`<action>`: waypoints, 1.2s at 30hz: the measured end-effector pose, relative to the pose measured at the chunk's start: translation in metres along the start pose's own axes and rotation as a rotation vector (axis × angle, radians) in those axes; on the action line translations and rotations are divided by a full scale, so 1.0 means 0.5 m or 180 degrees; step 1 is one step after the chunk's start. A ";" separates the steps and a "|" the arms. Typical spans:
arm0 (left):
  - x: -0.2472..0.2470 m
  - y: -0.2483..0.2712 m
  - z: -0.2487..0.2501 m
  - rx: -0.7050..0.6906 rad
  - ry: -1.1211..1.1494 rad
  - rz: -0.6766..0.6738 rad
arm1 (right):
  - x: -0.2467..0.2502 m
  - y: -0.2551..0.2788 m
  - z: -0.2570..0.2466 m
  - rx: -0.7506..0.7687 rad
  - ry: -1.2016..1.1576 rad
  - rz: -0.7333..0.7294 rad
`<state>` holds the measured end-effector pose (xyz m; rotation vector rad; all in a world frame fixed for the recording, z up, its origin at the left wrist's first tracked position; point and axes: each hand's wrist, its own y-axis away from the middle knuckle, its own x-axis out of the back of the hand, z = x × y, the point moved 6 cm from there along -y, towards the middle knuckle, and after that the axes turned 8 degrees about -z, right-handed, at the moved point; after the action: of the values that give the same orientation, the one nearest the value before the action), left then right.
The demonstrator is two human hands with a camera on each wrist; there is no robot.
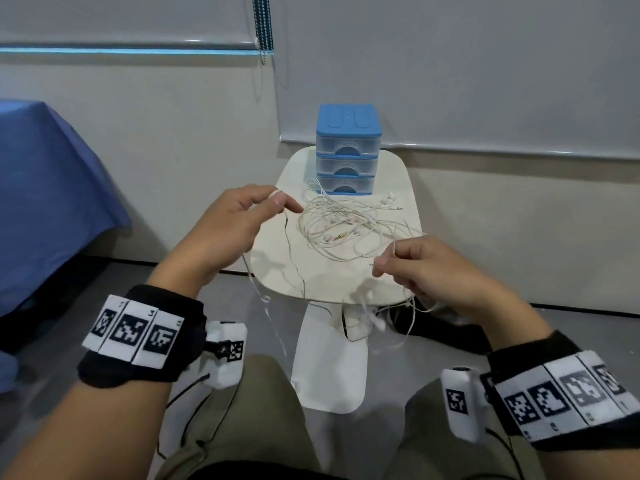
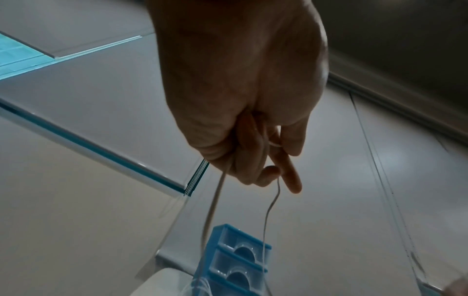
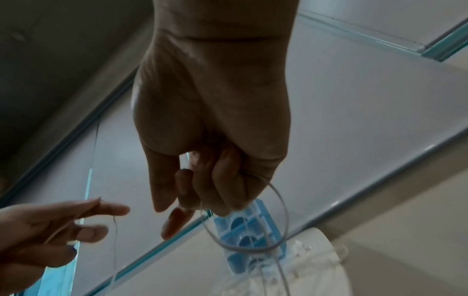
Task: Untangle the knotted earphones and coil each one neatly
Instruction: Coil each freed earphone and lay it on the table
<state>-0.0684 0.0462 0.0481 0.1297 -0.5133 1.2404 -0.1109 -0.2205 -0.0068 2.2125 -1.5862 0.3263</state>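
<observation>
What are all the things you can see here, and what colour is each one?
Earphone tangle: one knotted pile, several sets I cannot count, white, on the table in front of the drawers; some cords hang over the near edge.
Drawer box: one, three clear drawers, blue top and frame, at the far end of the table.
Table: one, cream-white, in front of the person.
Cloth: one, blue, far left.
Window blinds: grey, behind the table.
Wristbands: two, black with black-and-white markers.
Left hand: pinches a white cord.
Right hand: pinches a white cord.
</observation>
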 end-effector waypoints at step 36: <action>-0.084 -0.033 0.138 0.0242 -0.0898 -0.1540 | 0.118 0.044 -0.419 0.0996 0.3018 0.0344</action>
<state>-0.0835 -0.0211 0.0935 0.4706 -0.6336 0.7697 -0.1038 -0.1836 0.2086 1.6948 -1.1379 1.4731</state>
